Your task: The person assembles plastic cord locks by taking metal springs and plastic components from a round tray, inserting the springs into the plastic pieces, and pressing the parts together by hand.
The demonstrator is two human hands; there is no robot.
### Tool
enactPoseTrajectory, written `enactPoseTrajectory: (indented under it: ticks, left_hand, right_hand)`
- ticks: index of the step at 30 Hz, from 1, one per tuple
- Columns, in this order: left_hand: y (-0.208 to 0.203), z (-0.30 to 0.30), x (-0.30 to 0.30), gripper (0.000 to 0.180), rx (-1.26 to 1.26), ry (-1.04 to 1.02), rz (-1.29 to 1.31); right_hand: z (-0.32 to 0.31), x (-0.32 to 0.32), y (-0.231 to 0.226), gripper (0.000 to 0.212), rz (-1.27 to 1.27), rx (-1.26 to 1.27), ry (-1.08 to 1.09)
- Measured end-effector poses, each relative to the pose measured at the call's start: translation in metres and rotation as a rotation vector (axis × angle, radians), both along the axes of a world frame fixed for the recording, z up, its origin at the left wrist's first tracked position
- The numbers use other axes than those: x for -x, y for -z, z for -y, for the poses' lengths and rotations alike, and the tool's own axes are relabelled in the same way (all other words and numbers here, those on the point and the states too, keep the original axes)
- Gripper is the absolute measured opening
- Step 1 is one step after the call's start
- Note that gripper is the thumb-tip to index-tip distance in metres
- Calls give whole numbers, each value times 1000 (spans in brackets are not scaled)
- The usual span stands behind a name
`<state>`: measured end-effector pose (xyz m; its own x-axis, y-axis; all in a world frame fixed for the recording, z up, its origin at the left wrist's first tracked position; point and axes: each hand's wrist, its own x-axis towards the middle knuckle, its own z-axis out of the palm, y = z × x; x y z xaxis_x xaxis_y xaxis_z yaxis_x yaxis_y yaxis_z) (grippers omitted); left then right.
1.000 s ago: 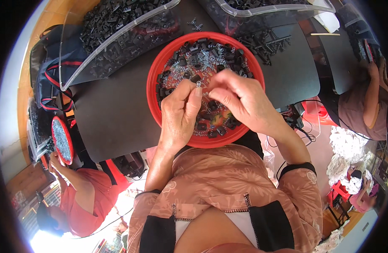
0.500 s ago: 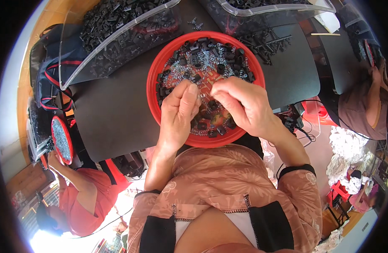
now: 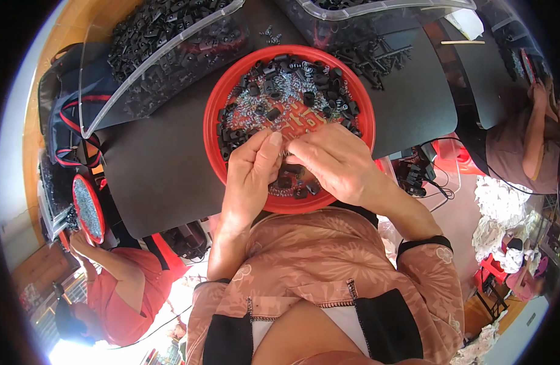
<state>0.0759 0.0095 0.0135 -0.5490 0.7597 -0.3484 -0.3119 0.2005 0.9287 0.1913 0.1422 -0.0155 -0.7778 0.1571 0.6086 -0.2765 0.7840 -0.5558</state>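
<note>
A round red tray [image 3: 368, 115] lies at the table's near edge, filled with small silvery coil springs [image 3: 290, 82] and small black plastic parts [image 3: 231, 135]. Over its near half, my left hand [image 3: 250, 173] is closed in a pinch, thumb against the bent index finger. My right hand [image 3: 336, 163] meets it from the right, fingers curled and also pinching. The fingertips of both hands almost touch. What they hold is small and mostly covered by the fingers; I cannot make it out.
Clear plastic bins of black parts stand at the far left [image 3: 164, 55] and far right [image 3: 365, 17]. Thin black rods [image 3: 377, 61] lie beside the right bin. Co-workers sit at the left [image 3: 125, 286] and right [image 3: 514, 143]. A second red tray of springs [image 3: 88, 210] is at the left.
My right hand has moved left and slightly down, closing the gap to my left hand. Both hands now sit a little nearer me over the tray. The whole view has shifted slightly.
</note>
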Motion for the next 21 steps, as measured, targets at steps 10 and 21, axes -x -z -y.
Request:
enactPoseTrajectory:
  ticks: [10,21]
  left_hand:
    - [-3,-6,9,34,19,68,133]
    - [-3,-5,32,40,41,-149,-509]
  right_hand:
    - [-13,-14,-11,33,-92,-44,69]
    - [-23,-15,-15,12,154,215,231]
